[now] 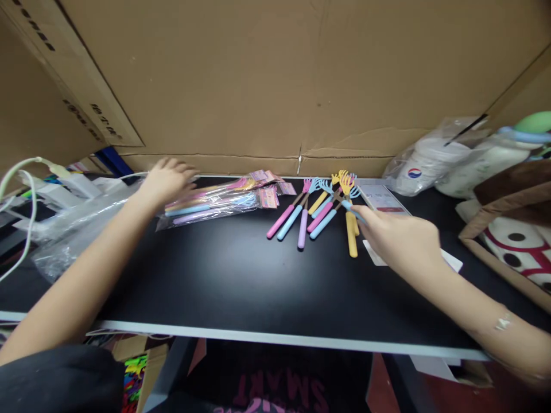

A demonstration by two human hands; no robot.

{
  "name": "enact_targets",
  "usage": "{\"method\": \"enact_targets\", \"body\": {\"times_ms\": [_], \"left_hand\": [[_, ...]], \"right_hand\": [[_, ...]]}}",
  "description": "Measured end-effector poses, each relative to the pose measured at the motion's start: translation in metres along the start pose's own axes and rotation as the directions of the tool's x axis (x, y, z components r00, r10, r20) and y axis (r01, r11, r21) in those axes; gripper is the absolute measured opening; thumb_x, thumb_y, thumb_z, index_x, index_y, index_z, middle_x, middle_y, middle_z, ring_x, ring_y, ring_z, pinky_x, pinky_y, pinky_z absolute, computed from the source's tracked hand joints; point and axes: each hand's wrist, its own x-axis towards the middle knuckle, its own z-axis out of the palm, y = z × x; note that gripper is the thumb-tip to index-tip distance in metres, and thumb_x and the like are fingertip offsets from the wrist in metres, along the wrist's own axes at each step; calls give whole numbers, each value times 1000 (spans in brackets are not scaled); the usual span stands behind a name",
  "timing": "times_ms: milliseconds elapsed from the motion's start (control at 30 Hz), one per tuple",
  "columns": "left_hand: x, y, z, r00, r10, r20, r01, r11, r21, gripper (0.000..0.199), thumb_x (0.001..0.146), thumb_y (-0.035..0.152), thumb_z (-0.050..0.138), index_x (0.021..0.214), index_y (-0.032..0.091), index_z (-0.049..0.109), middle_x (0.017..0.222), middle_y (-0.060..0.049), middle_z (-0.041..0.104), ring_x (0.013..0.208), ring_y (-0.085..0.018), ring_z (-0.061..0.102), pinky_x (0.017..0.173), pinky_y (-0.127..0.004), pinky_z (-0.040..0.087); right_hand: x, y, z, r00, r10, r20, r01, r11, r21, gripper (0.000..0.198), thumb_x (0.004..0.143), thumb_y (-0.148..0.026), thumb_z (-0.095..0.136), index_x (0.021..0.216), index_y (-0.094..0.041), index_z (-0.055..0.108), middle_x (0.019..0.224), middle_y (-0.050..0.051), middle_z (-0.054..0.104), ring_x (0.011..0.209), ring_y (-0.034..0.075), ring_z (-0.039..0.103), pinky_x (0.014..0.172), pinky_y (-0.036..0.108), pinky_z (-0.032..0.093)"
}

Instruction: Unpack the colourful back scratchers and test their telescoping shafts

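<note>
Several back scratchers (302, 228) with claw-shaped heads and pink, blue, purple and yellow handles lie fanned out on the black table. My right hand (398, 238) is closed on a blue-handled back scratcher (356, 212) at the right end of this group, over yellow-handled ones. Its grip is partly hidden by the back of the hand. To the left, more back scratchers lie in clear plastic packages (206, 212) with printed pink cards. My left hand (172, 180), slightly blurred, hovers at the packages' left end with its fingers apart; I cannot tell whether it touches them.
Clear plastic bags (81, 229) and white cables (30, 223) lie at the left. A phone-like flat item (383, 198) and a white card (373, 253) are near my right hand. A bagged cup (430, 163) and a brown bag (508, 201) stand right. Cardboard (258, 80) walls the back.
</note>
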Motion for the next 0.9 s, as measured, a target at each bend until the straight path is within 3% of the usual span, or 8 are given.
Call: {"method": "enact_targets", "body": {"times_ms": [67, 167, 267, 333, 433, 567, 700, 900], "left_hand": [[10, 29, -11, 996, 63, 62, -58, 995, -83, 71, 89, 60, 18, 134, 15, 49, 135, -12, 53, 125, -31, 41, 105, -45, 29], [22, 61, -17, 977, 145, 155, -107, 968, -228, 80, 84, 71, 29, 144, 20, 37, 143, -10, 45, 128, -31, 40, 105, -43, 31], [30, 72, -15, 956, 188, 225, -104, 935, -339, 93, 74, 78, 42, 148, 22, 29, 149, -10, 38, 132, -33, 37, 108, -42, 29], [33, 69, -11, 949, 202, 243, -72, 888, -454, 90, 77, 76, 40, 148, 23, 28, 151, -8, 35, 133, -30, 37, 109, -39, 29], [38, 62, -5, 964, 129, 233, 22, 832, -554, 76, 86, 69, 29, 144, 22, 37, 146, -9, 43, 130, -27, 43, 107, -37, 33], [45, 60, 3, 964, -28, 266, 150, 880, -451, 65, 80, 65, 45, 131, 24, 51, 129, -8, 60, 113, -29, 57, 91, -36, 43], [44, 67, 5, 983, -104, 154, 158, 904, -397, 47, 84, 61, 43, 110, 25, 59, 115, -8, 67, 103, -28, 61, 80, -33, 45], [34, 69, -13, 968, -232, -94, 160, 863, -480, 42, 94, 45, 30, 126, 23, 49, 100, -7, 70, 90, -25, 65, 74, -32, 43]], "right_hand": [[9, -11, 3, 997, -74, 13, 73, 996, 49, 26, 91, -31, 47, 108, -19, 64, 71, 10, 68, 59, 24, 61, 44, 30, 22], [17, -23, 5, 979, -205, 11, 202, 971, 125, 42, 85, -44, 57, 116, -15, 60, 89, 11, 70, 80, 25, 64, 49, 30, 32], [16, -23, 4, 948, -317, -8, 313, 934, 174, 65, 77, -59, 62, 122, -13, 57, 96, 11, 68, 91, 27, 60, 58, 32, 41], [14, -18, 2, 935, -352, -47, 354, 912, 205, 69, 75, -61, 63, 124, -12, 56, 97, 12, 68, 94, 28, 58, 65, 34, 44], [11, -11, -2, 937, -336, -97, 349, 906, 238, 48, 84, -46, 59, 119, -13, 59, 95, 12, 67, 94, 27, 58, 70, 35, 45], [12, -8, -3, 941, -313, -127, 337, 902, 272, 22, 89, -26, 50, 103, -17, 64, 88, 10, 67, 90, 25, 59, 69, 35, 46], [14, -9, 0, 968, -230, -105, 253, 891, 376, 19, 89, -22, 46, 102, -20, 59, 91, 8, 67, 81, 22, 63, 62, 32, 46], [34, -11, 0, 986, -110, -123, 160, 822, 546, 29, 93, -26, 40, 120, -19, 47, 96, 6, 70, 81, 20, 66, 67, 31, 48]]}}
